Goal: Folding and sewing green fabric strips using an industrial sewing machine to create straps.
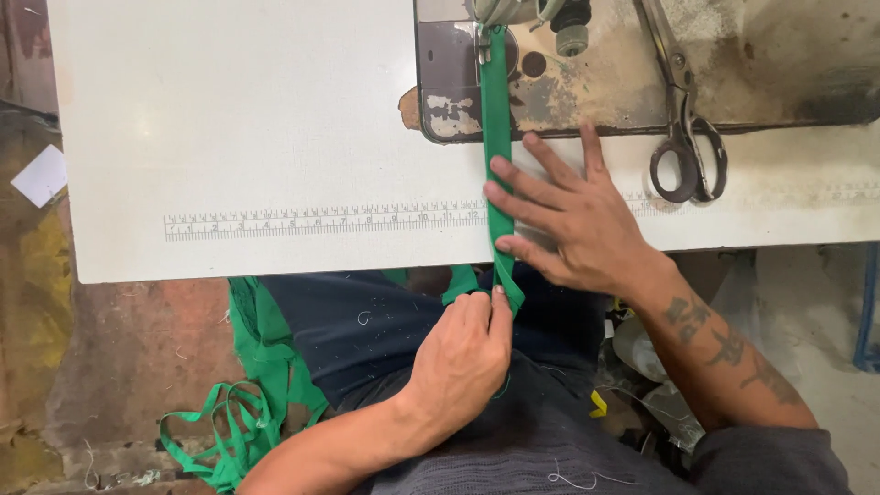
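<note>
On the white sewing table (229, 137) we see a narrow green fabric strip (496, 119) running lengthwise from the worn metal machine bed (642, 82) toward us, right hand (577, 225) flat on it, left hand (463, 353) pinching its near end below the table edge.

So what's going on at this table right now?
A person is at a sewing machine. A green fabric strip runs from the presser foot across the white table and over its near edge. The right hand lies flat with fingertips on the strip; the left hand pinches it below the edge. Scissors lie to the right.
</note>
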